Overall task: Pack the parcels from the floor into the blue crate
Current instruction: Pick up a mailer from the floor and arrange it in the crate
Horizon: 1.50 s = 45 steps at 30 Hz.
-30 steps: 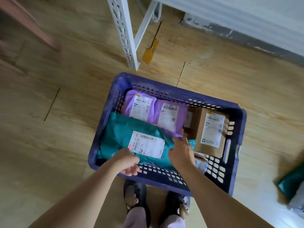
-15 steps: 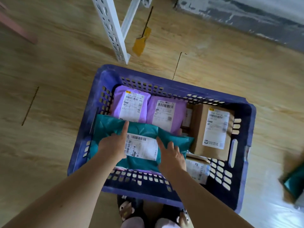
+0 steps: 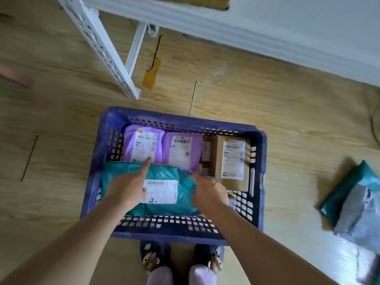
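Observation:
The blue crate [image 3: 96, 182] stands on the wooden floor in front of my feet. Inside, a teal parcel [image 3: 164, 175] with a white label lies across the near side. Two purple parcels [image 3: 144, 147] [image 3: 183, 151] lie behind it, and a cardboard box [image 3: 232, 159] stands at the right. My left hand [image 3: 127, 186] rests on the teal parcel's left half, its index finger straight and reaching the near purple parcel's edge. My right hand [image 3: 207, 192] has its fingers curled onto the teal parcel's right end beside the box.
A teal parcel [image 3: 349, 188] and a grey parcel [image 3: 362, 219] lie on the floor at the right. A white perforated shelf leg [image 3: 107, 52] stands behind the crate, with a yellow tag [image 3: 151, 77] beside it. My slippers [image 3: 154, 258] touch the crate's near wall.
Both hands went from the crate's near rim onto the teal parcel. My left index finger has stretched forward, and my right hand has shifted to the parcel's right end and curled.

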{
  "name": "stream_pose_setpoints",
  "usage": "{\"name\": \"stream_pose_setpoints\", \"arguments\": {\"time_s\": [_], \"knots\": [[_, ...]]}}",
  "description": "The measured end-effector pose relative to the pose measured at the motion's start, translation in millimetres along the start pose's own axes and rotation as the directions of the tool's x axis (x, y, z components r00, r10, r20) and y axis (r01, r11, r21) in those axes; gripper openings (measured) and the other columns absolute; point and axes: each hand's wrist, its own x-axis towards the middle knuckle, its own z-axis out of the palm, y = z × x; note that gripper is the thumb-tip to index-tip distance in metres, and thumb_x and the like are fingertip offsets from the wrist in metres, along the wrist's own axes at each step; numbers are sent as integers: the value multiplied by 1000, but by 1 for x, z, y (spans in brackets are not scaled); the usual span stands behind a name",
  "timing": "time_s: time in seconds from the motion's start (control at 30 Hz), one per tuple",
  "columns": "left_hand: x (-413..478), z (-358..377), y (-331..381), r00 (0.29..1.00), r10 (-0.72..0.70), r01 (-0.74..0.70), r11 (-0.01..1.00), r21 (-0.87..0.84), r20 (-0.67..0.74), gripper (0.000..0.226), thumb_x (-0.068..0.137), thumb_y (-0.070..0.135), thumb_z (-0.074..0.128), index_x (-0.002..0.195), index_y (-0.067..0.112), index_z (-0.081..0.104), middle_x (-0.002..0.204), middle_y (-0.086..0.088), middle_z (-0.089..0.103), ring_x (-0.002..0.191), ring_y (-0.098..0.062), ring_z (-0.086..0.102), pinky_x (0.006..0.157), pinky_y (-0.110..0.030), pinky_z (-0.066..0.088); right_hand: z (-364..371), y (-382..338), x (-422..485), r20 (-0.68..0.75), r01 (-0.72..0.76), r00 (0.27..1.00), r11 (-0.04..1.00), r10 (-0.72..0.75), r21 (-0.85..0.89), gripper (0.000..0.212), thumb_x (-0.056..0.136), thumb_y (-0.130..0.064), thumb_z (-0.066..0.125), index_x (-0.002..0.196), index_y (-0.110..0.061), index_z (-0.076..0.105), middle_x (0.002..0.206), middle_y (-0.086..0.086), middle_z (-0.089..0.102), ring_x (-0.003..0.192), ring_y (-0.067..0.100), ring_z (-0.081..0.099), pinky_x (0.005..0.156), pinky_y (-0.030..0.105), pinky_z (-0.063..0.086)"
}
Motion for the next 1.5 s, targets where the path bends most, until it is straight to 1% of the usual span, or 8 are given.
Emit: {"name": "stream_pose_setpoints", "arguments": {"time_s": [0.17, 0.3, 0.43, 0.57, 0.77, 0.93, 1.17, 1.5], "knots": [[-53, -80, 39, 987, 164, -164, 985, 61, 3, 55, 94, 26, 44, 146, 29, 25, 128, 1, 58, 110, -22, 60, 78, -31, 48, -79, 7, -70, -128, 39, 991, 995, -27, 87, 30, 92, -14, 47, 121, -21, 52, 111, 5, 63, 95, 24, 62, 77, 32, 52], [-111, -162, 83, 950, 294, -286, 954, 90, -107, 36, 94, 22, 43, 130, 24, 46, 116, -4, 64, 94, -25, 61, 65, -30, 43, -153, 15, -144, -203, 32, 979, 995, -13, 90, 29, 93, -21, 45, 121, -25, 54, 110, 3, 65, 96, 23, 62, 73, 29, 50], [-177, -239, 121, 883, 422, -399, 905, 147, -204, 37, 93, 25, 47, 130, 25, 49, 122, -2, 61, 109, -24, 59, 79, -33, 47, -215, 27, -224, -199, -10, 979, 981, 50, 196, 33, 92, -18, 46, 122, -26, 57, 116, 4, 64, 101, 24, 62, 74, 29, 49], [-241, -305, 147, 808, 527, -494, 850, 185, -263, 30, 93, 28, 49, 122, 27, 54, 110, 1, 66, 98, -21, 62, 77, -30, 48, -262, 41, -307, -290, -50, 947, 955, 139, 292, 35, 87, -14, 47, 117, -29, 59, 112, 4, 66, 97, 24, 62, 68, 26, 46], [-327, -381, 193, 687, 666, -610, 746, 268, -290, 38, 92, 28, 47, 129, 32, 49, 126, 6, 59, 113, -17, 56, 85, -27, 43, -312, 63, -421, -407, -101, 874, 920, 263, 379, 37, 87, -16, 48, 119, -31, 58, 112, -1, 65, 98, 19, 60, 67, 24, 42], [-387, -401, 251, 553, 781, -705, 624, 337, -290, 34, 94, 28, 44, 128, 30, 51, 121, 7, 60, 107, -14, 57, 82, -27, 42, -326, 91, -494, -490, -115, 791, 876, 366, 468, 34, 86, -20, 50, 117, -32, 59, 113, -2, 63, 83, 15, 55, 60, 22, 38], [-445, -386, 356, 438, 866, -800, 498, 336, -242, 36, 91, 25, 49, 127, 26, 52, 126, 3, 50, 117, -16, 48, 92, -32, 43, -315, 167, -579, -519, -173, 680, 801, 518, 573, 31, 88, -23, 48, 116, -30, 59, 109, -2, 65, 99, 20, 60, 83, 30, 50], [-511, -316, 567, 421, 888, -812, 460, 359, -186, 37, 91, 30, 50, 128, 28, 51, 132, 3, 47, 117, -18, 51, 94, -32, 45, -253, 389, -691, -524, -226, 557, 725, 644, 651, 25, 91, -26, 51, 112, -28, 63, 106, 0, 69, 93, 19, 64, 84, 32, 53]]}}
